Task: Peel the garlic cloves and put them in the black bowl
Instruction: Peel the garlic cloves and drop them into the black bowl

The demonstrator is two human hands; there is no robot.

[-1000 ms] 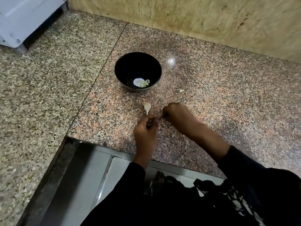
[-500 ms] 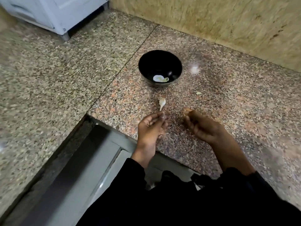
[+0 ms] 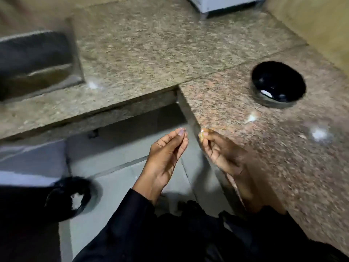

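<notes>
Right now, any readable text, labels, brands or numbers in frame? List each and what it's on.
None. The black bowl, the granite counter, the white appliance at the top edge and both hands show no lettering; the frame is motion-blurred, so fine print would be unreadable.

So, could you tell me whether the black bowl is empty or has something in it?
Not empty: the black bowl stands upright on the counter with something white inside; blur hides what.

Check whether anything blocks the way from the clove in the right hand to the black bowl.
Nothing visible does. The right hand pinches the clove at the counter's edge; only bare granite and a small pale scrap, lying flat, sit before the bowl.
</notes>
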